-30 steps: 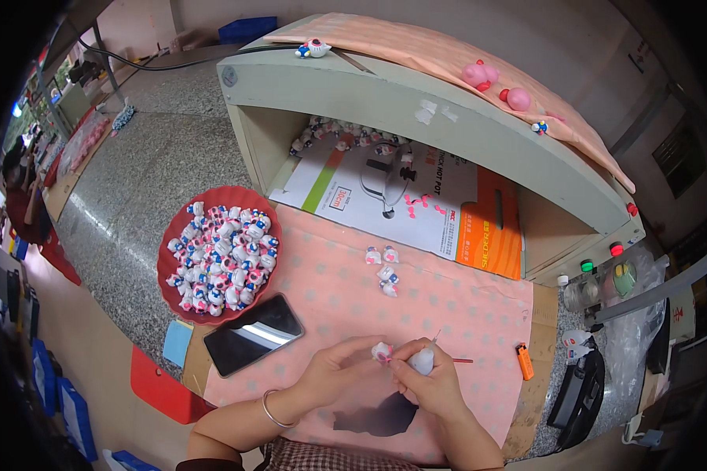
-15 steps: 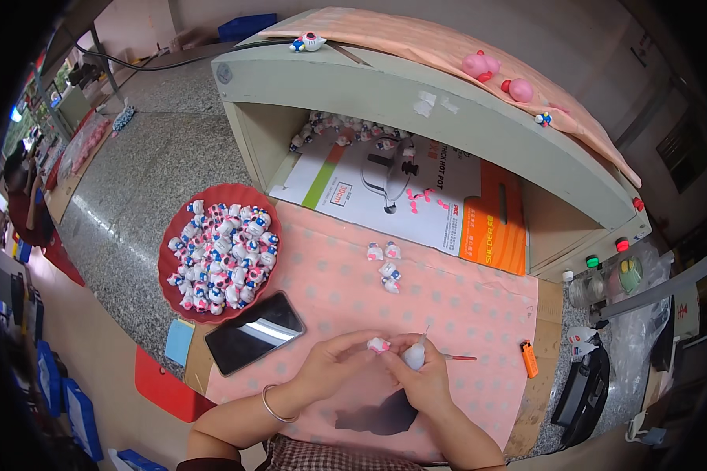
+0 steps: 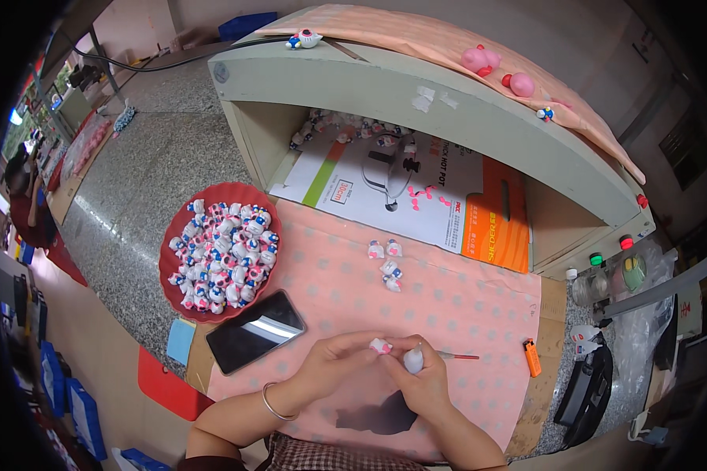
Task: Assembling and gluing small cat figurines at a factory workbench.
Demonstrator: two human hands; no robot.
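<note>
While the left hand pinches a small pink-and-white figurine at its fingertips, the right hand grips a thin brush — its tip at the figurine — above the pink dotted cloth. Near the left hand lies a phone — beyond it, a red bowl of figurines.

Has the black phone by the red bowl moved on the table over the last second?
No. The black phone lies in the same spot as before, its corner just below the red bowl and beside the blue card; only the camera shifted slightly.
</note>
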